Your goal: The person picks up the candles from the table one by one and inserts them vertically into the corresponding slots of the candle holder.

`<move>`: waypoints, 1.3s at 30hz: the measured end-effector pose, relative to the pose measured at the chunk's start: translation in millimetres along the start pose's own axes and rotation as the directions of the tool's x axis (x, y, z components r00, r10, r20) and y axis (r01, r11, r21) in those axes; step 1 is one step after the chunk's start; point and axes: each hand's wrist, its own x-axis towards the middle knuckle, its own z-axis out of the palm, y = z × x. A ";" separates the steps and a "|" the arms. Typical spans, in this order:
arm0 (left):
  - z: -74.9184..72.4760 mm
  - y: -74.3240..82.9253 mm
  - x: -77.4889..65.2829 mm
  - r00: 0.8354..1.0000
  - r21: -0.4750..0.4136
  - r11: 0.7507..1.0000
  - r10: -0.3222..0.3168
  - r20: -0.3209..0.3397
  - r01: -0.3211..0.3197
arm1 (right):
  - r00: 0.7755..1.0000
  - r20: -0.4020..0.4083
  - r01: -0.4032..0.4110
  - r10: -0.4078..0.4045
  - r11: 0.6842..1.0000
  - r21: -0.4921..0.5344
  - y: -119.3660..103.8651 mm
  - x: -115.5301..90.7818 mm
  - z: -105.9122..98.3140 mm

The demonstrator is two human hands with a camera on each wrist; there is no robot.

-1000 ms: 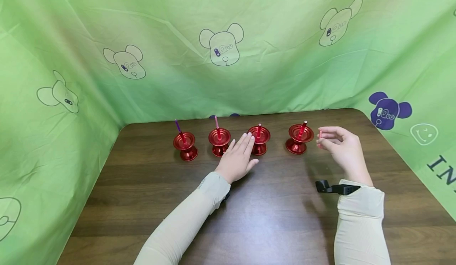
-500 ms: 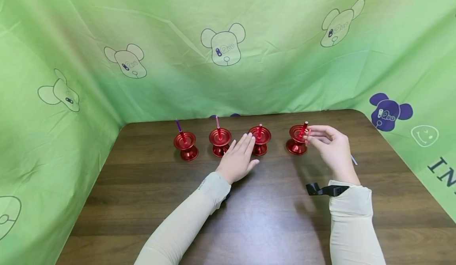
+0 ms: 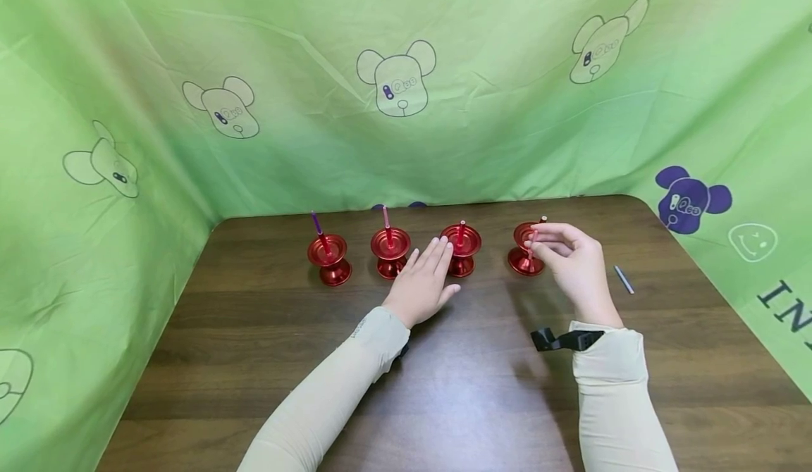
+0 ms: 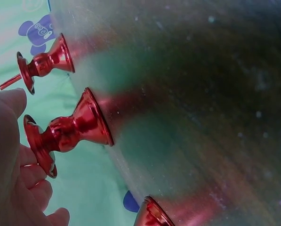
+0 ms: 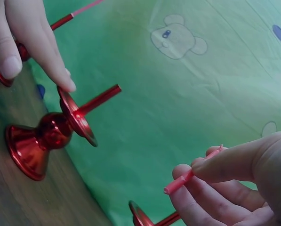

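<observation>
Head view, looking forward and down: two bare hands in pale sleeves [image 3: 612, 359] above a brown wood-grain tabletop [image 3: 216, 359], with four shiny red footed holders in a row near them. Right hand [image 3: 580, 268]: grasping a thin pink-red candle [image 5: 180, 182], pinched between thumb and fingertips. Candle nearly upright at the bowl of the rightmost holder [image 3: 525, 261], just left of the right-hand knuckles; in the right wrist view, its lower end apart from that holder's red stem. Left hand [image 3: 421, 285]: relaxed, back upward, fingers mostly straight and grasping nothing, with a fingertip at the rim of the third holder from the left [image 3: 468, 241], apparently touching in the right wrist view. Bare red stem standing in the middle of this holder. Just beside the left hand's little-finger side, second holder from the left [image 3: 398, 246], with a slim pink candle [image 3: 385, 217] in its stem. Farther left of the same hand, leftmost holder [image 3: 333, 256], with a slightly leaning purple candle [image 3: 316, 222]. To the right of the right hand, lying on the tabletop, a thin blue-grey stick [image 3: 624, 280]. Beyond both hands, green cloth [image 3: 495, 141] printed with cartoon animal heads.
</observation>
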 end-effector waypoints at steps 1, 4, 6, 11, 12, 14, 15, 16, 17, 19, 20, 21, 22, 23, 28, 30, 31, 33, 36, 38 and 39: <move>0.1 -0.2 -0.2 1.000 0.001 1.000 0.000 0.001 0.000 | 1.000 0.000 0.002 -0.002 1.000 0.003 -0.2 -0.4 2.0; 0.7 -0.7 -0.5 1.000 0.004 1.000 0.005 0.000 -0.005 | 1.000 0.007 0.011 -0.012 1.000 0.024 -2.7 -2.5 7.5; 1.0 -0.8 -0.6 1.000 0.008 1.000 0.008 -0.001 -0.008 | 1.000 0.012 0.025 -0.025 0.999 0.020 -4.2 -3.5 11.4; 2.2 -1.6 -1.4 1.000 0.012 1.000 0.013 -0.010 -0.013 | 0.999 0.030 0.044 -0.044 0.999 0.013 -1.6 -2.1 23.0; 2.8 -1.8 -1.4 1.000 0.011 1.000 0.014 -0.012 -0.014 | 0.998 0.034 0.046 -0.046 0.999 0.015 -0.5 -1.7 25.1; 3.6 -1.8 -1.4 1.000 0.010 1.000 0.015 -0.011 -0.015 | 0.998 0.044 0.051 -0.052 0.998 0.020 0.6 -1.3 29.0; 3.9 -1.8 -1.3 1.000 0.009 1.000 0.016 -0.010 -0.016 | 0.997 0.049 0.057 -0.058 0.998 0.018 1.2 -1.0 30.8; 3.9 -1.8 -1.2 1.000 0.011 1.000 0.016 -0.009 -0.016 | 0.997 0.054 0.063 -0.063 0.998 0.011 1.5 -0.7 32.5; 3.7 -1.7 -1.2 1.000 0.014 1.000 0.016 -0.010 -0.016 | 0.996 0.058 0.071 -0.071 0.997 0.000 1.0 -0.4 34.1; 2.3 -1.6 -1.3 1.000 0.016 1.000 0.018 -0.010 -0.018 | 0.994 0.067 0.091 -0.089 0.996 -0.017 -4.3 -0.1 37.5; 1.7 -1.6 -1.4 1.000 0.021 1.000 0.019 -0.009 -0.019 | 0.993 0.071 0.098 -0.096 0.995 -0.023 -8.6 -0.4 39.3; 0.8 -1.7 -1.5 1.000 0.026 0.999 0.019 -0.008 -0.019 | 0.992 0.073 0.105 -0.102 0.994 -0.032 -13.8 -0.8 40.9; 0.1 -1.8 -1.6 1.000 0.029 0.999 0.020 -0.007 -0.019 | 0.991 0.074 0.111 -0.107 0.993 -0.041 -19.7 -1.4 42.7; -0.7 -1.8 -1.8 1.000 0.030 0.999 0.019 -0.006 -0.019 | 0.991 0.075 0.116 -0.112 0.992 -0.044 -24.3 -1.3 44.5; -2.8 -2.7 -2.4 1.000 0.031 0.999 0.017 0.001 -0.017 | 0.991 0.067 0.115 -0.113 0.993 -0.030 -35.2 2.8 53.3; -3.6 -3.1 -2.4 1.000 0.028 0.999 0.016 0.002 -0.016 | 0.993 0.059 0.106 -0.104 0.994 -0.030 -36.1 5.6 56.9; -4.1 -3.2 -2.4 1.000 0.028 0.999 0.015 0.003 -0.015 | 0.994 0.054 0.100 -0.098 0.995 -0.030 -36.6 6.8 58.6; -4.6 -3.3 -2.3 1.000 0.026 1.000 0.015 0.002 -0.015 | 0.996 0.039 0.084 -0.083 0.996 -0.016 -33.2 10.2 61.9; -5.2 -3.4 -1.5 1.000 0.030 0.999 0.020 0.000 -0.020 | 0.996 0.009 0.084 -0.084 0.996 0.022 -21.1 17.0 65.9; -5.4 -3.3 -1.1 1.000 0.034 0.999 0.024 0.001 -0.024 | 0.995 -0.011 0.095 -0.094 0.994 0.054 -13.2 21.5 68.0; -5.5 -3.2 -0.9 1.000 0.036 0.999 0.026 0.001 -0.026 | 0.995 -0.020 0.102 -0.101 0.992 0.068 -10.9 23.2 69.0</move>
